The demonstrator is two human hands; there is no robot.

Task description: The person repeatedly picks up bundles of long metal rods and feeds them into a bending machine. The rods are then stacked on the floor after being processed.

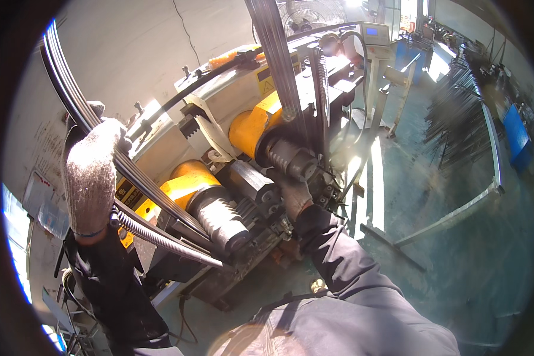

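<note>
My left hand [92, 178], in a pale knit work glove, is raised on the left with its fingers wrapped round a bundle of long thin dark metal bars [160, 199]. The bundle slants from the upper left down to a ridged dark roller [216, 216] on a yellow housing [190, 181]. My right hand [293, 196], also gloved, reaches in just below a second ridged roller [288, 157] with its own yellow housing [246, 130]; its fingertips are hidden in shadow among the machine parts. Another bar bundle [273, 53] comes down from the top beside that roller.
A ribbed flexible conduit [160, 240] crosses the machine's near left side. Behind stand a fan [305, 21] and a control box [375, 34] with a small screen. Long bars [463, 113] are heaped on the right, near a metal rail [451, 219] and a blue panel [516, 136].
</note>
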